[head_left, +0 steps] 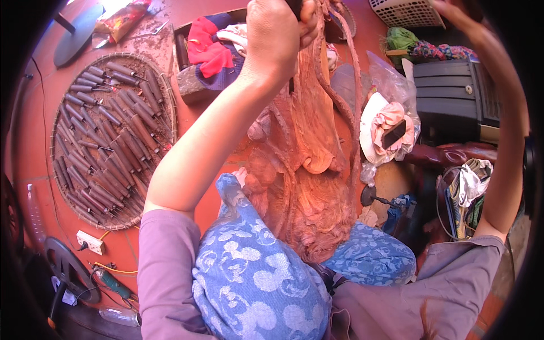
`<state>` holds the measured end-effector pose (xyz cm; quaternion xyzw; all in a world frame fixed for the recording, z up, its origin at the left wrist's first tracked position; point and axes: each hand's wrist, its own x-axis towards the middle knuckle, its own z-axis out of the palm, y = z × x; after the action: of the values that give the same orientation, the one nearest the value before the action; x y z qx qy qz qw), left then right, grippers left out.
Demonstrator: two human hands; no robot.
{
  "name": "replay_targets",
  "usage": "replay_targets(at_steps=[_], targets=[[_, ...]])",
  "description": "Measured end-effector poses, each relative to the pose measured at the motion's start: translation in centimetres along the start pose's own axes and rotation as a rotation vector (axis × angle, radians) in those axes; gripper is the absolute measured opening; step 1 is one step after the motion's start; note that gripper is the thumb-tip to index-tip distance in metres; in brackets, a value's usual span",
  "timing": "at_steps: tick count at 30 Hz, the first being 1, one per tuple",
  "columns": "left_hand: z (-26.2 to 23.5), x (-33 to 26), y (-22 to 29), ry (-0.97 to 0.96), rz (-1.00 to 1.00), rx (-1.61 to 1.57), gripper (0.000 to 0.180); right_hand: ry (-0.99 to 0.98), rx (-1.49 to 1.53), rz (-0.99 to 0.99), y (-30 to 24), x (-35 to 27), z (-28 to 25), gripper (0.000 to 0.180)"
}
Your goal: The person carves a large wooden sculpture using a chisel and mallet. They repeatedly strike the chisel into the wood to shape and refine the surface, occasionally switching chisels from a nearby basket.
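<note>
A large reddish carved wood piece (317, 141) lies between my knees, with flowing folds and thin curved strands along its sides. My left hand (275, 39) is raised over its far end, fingers closed around something dark at the top edge. What that is I cannot make out, as the hand and the picture's edge hide most of it. My right arm is lifted high at the right. Only part of my right hand (453, 14) shows at the upper edge, near a white perforated basket (409, 12), and its fingers are mostly cut off.
At left, a round woven tray (55, 170) holds many wood-handled carving tools (113, 147). A box with red and blue cloths (209, 51) stands beyond it. A power strip (90, 242) and cords lie lower left. At right are a phone (394, 135) on pink cloth and a grey case (445, 88).
</note>
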<state>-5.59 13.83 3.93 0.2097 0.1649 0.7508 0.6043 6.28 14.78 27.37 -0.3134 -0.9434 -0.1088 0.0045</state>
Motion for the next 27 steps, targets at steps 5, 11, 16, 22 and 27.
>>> replay_targets(at_steps=[5, 11, 16, 22, 27], targets=[[-0.5, -1.1, 1.6, 0.056, -0.071, 0.1, 0.05, 0.06, 0.108, -0.034, 1.8, -1.0, 1.9, 0.04], [0.5, 0.1, 4.1, -0.139, -0.081, -0.171, 0.043, 0.034, 0.071, -0.006, 2.4, -2.3, 1.4, 0.041], [-0.4, 2.7, 6.6, -0.238, 0.029, -0.049, 0.049, 0.056, 0.081, -0.023, 2.8, -2.9, 1.5, 0.042], [-0.9, 3.5, 4.7, -0.343, 0.043, 0.069, 0.048, 0.055, 0.082, -0.025, 2.8, -3.2, 1.8, 0.044], [-0.9, 3.3, 3.9, -0.293, 0.036, 0.027, 0.048, 0.059, 0.084, -0.03, 2.9, -3.3, 2.0, 0.045]])
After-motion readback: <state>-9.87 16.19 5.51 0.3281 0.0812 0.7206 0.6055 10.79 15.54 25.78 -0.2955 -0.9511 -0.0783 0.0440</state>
